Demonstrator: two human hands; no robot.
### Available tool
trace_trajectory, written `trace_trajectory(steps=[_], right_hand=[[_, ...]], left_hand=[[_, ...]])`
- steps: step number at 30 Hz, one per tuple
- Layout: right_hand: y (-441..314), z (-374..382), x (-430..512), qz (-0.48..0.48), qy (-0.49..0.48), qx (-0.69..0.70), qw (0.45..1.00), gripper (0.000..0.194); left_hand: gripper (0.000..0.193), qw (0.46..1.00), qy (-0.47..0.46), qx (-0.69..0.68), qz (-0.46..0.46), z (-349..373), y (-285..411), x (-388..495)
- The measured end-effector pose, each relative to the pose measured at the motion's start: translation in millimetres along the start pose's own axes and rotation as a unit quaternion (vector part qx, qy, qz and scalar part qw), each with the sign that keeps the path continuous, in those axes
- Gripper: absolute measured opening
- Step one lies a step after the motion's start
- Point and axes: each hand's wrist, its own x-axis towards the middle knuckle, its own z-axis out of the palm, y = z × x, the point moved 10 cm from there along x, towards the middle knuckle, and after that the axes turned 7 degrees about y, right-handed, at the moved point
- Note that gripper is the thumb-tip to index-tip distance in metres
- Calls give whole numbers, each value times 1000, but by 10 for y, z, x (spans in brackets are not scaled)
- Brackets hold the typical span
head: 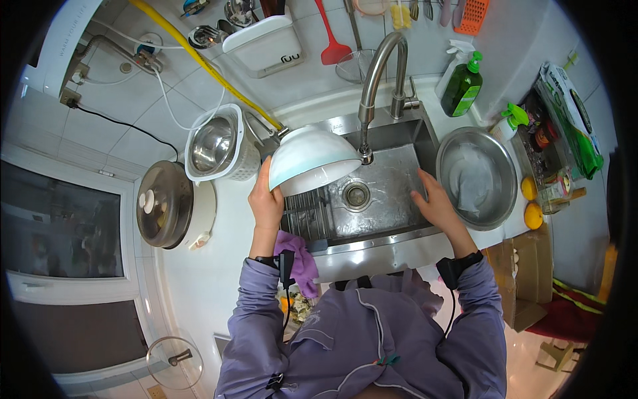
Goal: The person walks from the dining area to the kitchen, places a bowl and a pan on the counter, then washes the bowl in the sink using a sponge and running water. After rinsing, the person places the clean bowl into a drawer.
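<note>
A large white bowl [314,154] with a pale turquoise band is tilted over the left part of the sink, its mouth facing down toward me. My left hand [265,195] grips it by the left rim. Over the right side of the stainless steel sink [384,214], my right hand [434,200] is empty, its thumb and fingers apart. The steel faucet [369,95] arches above the basin, its spout just right of the bowl. Below the bowl, a roll-up drying rack [306,214] covers the sink's left side. The drain strainer [356,195] shows in the basin floor.
A metal basin [508,199] holding a whitish cloth-like thing stands right of the sink. A purple cloth [297,259] hangs over the front edge. Left stand a white colander [246,162] with a steel bowl and a lidded electric pot [167,209]. Green soap bottle [461,90] stands behind.
</note>
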Motion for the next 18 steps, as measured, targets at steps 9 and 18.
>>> trace_trajectory(steps=[9,18], right_hand=[[184,53,26,-18,-95,39,995,38],[175,109,3,-137,-150,6,979,22]], left_hand=[[45,997,35,61,27,-61,416,-140],[46,992,79,102,4,-185,672,-435]])
